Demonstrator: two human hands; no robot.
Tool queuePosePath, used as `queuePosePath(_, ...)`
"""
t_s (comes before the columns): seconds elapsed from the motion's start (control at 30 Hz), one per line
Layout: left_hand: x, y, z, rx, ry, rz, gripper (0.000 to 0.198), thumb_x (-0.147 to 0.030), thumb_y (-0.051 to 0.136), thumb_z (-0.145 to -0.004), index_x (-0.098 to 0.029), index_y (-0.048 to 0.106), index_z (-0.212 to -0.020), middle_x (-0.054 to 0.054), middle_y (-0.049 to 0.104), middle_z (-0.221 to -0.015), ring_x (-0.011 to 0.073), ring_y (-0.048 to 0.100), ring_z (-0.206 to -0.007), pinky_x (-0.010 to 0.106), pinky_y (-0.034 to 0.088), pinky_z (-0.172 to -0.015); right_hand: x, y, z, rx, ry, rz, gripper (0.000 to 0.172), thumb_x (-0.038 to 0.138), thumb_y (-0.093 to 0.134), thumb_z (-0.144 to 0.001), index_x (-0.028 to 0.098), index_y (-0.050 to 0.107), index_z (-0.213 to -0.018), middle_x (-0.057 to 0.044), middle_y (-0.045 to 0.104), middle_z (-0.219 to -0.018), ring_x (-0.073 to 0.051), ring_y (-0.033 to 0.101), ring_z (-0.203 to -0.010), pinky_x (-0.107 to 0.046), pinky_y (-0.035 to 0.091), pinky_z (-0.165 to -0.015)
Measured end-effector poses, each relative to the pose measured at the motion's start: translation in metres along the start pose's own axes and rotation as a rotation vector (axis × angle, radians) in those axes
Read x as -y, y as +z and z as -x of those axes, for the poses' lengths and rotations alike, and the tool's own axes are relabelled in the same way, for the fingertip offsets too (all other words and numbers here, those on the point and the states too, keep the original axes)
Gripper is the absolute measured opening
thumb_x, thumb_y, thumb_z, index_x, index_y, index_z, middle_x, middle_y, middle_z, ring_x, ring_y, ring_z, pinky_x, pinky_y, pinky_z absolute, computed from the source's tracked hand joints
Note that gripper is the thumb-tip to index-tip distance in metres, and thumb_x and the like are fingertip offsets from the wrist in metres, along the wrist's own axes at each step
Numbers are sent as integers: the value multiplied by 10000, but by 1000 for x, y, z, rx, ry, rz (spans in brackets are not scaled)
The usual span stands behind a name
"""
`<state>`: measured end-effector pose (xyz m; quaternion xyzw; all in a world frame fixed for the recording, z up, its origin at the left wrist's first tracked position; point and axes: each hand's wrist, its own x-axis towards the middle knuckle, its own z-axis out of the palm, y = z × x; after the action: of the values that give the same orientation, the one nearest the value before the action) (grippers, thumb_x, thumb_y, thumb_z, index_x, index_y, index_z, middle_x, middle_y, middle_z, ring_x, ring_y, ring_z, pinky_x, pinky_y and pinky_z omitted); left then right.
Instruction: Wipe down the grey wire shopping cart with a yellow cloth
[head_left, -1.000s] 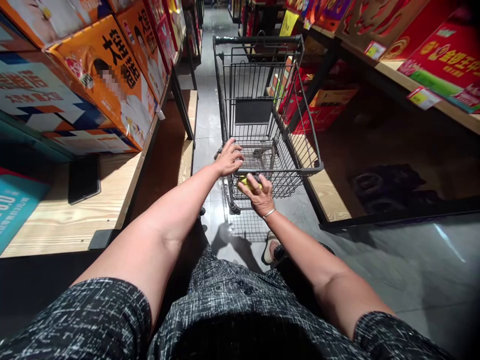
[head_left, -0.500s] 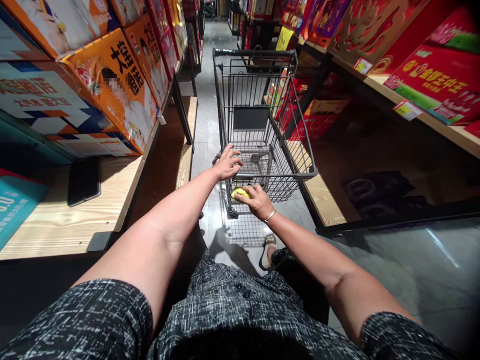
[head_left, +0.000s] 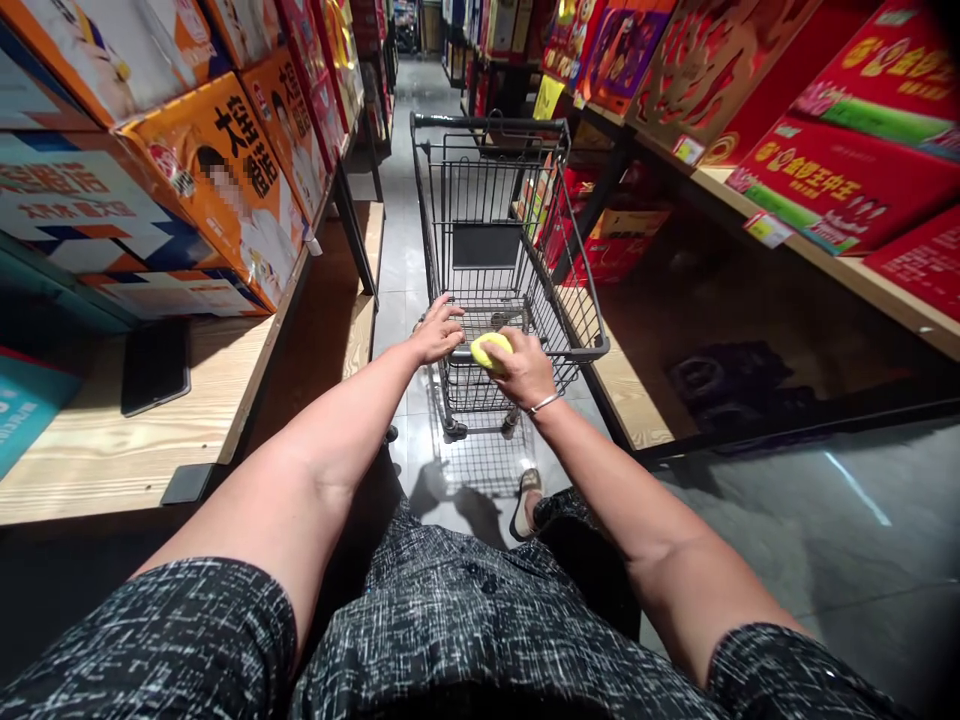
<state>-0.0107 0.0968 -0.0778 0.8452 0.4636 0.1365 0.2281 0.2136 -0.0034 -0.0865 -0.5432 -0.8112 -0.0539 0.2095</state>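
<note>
A black wire shopping cart (head_left: pixel 486 245) stands in the aisle in front of me, its basket showing bare wire. My left hand (head_left: pixel 439 330) rests at the near left corner of the cart's rim, fingers stretched out and apart. In my right hand (head_left: pixel 529 370) is a rounded yellow sponge (head_left: pixel 491 350), pinched between thumb and fingers. It is over the near rim of the cart, beside my left hand. Whether the sponge touches the rim I cannot tell.
On the left, a wooden shelf (head_left: pixel 217 385) holds stacked orange cartons (head_left: pixel 217 190) and a dark phone (head_left: pixel 156 368). Red gift boxes (head_left: pixel 817 185) fill the right shelf, with dark purple packages (head_left: pixel 739 385) below. The tiled aisle (head_left: pixel 424 90) runs on ahead.
My right hand has raised the yellow sponge from below the cart's near rim up to rim level. The left hand stays on the corner. The view has shifted slightly right.
</note>
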Motion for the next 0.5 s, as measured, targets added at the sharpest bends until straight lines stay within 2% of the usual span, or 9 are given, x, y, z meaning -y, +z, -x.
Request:
queuePosePath(0.17,-3,-1,2,-14,-11,8,313,-272,487,-937,-234,783,-1033,60,487,-1582,353,94,-1638,647,245,-1276,-83,-29,34,-104,147,-7,370,220,665,-801,286,774,-1149,-88,584,-1390,-313,496,-1094,-446,500,-864)
queuePosePath(0.27,-17,-1,1,-60,-75,-53,327,-209,516,-906,-289,748,-1122,49,549,-1534,348,179,-1625,713,268,-1224,-103,-35,48,-185,222,14,383,226,652,-777,277,770,-1138,-94,588,-1374,-335,482,-1128,-501,516,-900)
queuePosePath(0.33,-34,-1,1,-121,-92,-143,397,-142,555,-859,-291,718,-1188,69,612,-1468,341,281,-1592,713,202,-1243,-93,-27,48,-216,216,14,434,217,643,-778,288,758,-1190,-93,573,-1392,-334,476,-1136,-521,523,-919)
queuePosePath(0.4,-51,1,3,-130,-47,-195,446,-115,556,-856,-260,693,-1255,91,661,-1416,320,422,-1515,628,199,-1277,-68,-11,42,-226,173,-6,478,202,634,-801,308,742,-1255,-89,554,-1415,-327,474,-1144,-528,522,-946)
queuePosePath(0.5,-68,4,9,40,24,-158,423,-261,453,-992,-249,639,-1372,78,728,-1342,295,639,-1291,503,373,-1196,-29,15,30,-221,95,-47,445,231,620,-880,348,735,-1294,-88,547,-1408,-319,469,-1170,-534,496,-1016)
